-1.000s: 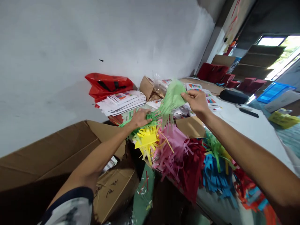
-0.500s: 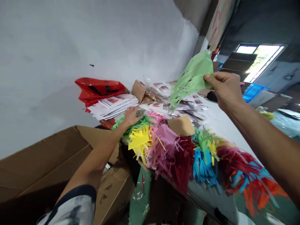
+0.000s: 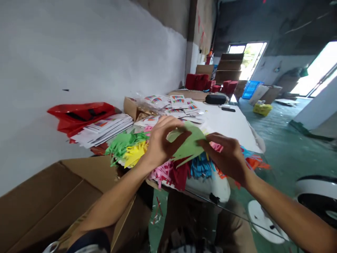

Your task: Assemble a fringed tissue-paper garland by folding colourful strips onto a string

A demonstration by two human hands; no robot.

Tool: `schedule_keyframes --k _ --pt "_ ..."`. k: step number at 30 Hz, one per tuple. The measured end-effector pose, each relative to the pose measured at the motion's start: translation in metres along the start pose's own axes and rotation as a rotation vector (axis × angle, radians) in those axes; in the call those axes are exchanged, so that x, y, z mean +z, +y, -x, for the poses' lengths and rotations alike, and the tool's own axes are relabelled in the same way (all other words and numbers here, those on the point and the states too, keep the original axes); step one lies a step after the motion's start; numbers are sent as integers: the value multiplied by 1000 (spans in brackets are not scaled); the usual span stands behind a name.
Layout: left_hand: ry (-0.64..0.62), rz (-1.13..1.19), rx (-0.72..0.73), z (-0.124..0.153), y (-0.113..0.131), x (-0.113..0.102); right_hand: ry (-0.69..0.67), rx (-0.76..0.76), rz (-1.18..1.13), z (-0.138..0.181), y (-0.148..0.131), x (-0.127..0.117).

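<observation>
One white desk (image 3: 223, 119) spreads beyond both grips, and a big open cardboard box (image 3: 50, 196) sits below the left grip (image 3: 160, 142). Left of that grip, a red plastic bag (image 3: 81, 114) leans beside a stack of printed sheets (image 3: 109, 128). Colourful fringed bunches (image 3: 135, 153) line the near side, beneath the grips. Light green fringed paper (image 3: 191, 144) hangs between the two grips — the right grip (image 3: 228, 154) pinches its edge; the left thumb overlaps it, though whether that grip has closed I cannot tell.
</observation>
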State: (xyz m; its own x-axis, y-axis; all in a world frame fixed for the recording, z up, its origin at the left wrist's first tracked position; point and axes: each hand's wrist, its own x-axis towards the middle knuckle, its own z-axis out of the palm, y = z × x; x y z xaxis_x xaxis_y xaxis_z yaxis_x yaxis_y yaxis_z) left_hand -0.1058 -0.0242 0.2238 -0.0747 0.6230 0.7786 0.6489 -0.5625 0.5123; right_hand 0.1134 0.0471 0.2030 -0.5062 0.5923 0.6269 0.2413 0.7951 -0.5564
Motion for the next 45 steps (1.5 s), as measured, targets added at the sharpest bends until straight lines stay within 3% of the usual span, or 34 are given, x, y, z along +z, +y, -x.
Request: schedule_keyframes --k 5,8,11,15,18,23,25,27,29,31,33,34,36,38,39,43,45 --pt "-612 487 -354 1 27 22 -115 -10 -237 36 6 -52" --pt "-840 650 -453 -6 45 39 -251 90 -499 52 17 -64" --pt "-927 672 -489 -15 52 55 -369 294 -735 66 32 -64" --pt "-986 761 -584 -16 35 75 -247 484 -823 75 51 -71" --pt "-1087 996 -741 7 9 100 -214 477 -726 74 57 -86" --pt "-1328 1124 -1001 69 -28 138 -345 352 -377 76 65 -110" --pt "-1308 1099 -1075 80 -37 136 -425 371 -298 84 75 -112" --pt "-1183 1005 -1104 78 -45 122 -496 420 -239 96 89 -106" --pt "-1104 814 -1079 68 -54 101 -533 478 -137 108 103 -93" --pt "-1198 562 -975 56 -62 79 -565 518 3 119 116 -73" --pt "-1190 258 -798 49 -66 63 -609 541 137 126 127 -52" --pt "-1094 83 -708 49 -65 59 -630 547 191 128 132 -43" --pt "-785 -229 -530 59 -56 61 -653 558 266 132 141 -29" --pt "-539 -358 -355 81 -40 77 -661 579 305 135 148 -20" --pt "-542 -304 -262 96 -31 90 -662 591 321 136 151 -17" --pt "-751 -168 141 170 -5 154 -649 630 402 141 151 -16" --pt "-793 -283 152 201 -4 178 -637 651 441 144 143 -20"
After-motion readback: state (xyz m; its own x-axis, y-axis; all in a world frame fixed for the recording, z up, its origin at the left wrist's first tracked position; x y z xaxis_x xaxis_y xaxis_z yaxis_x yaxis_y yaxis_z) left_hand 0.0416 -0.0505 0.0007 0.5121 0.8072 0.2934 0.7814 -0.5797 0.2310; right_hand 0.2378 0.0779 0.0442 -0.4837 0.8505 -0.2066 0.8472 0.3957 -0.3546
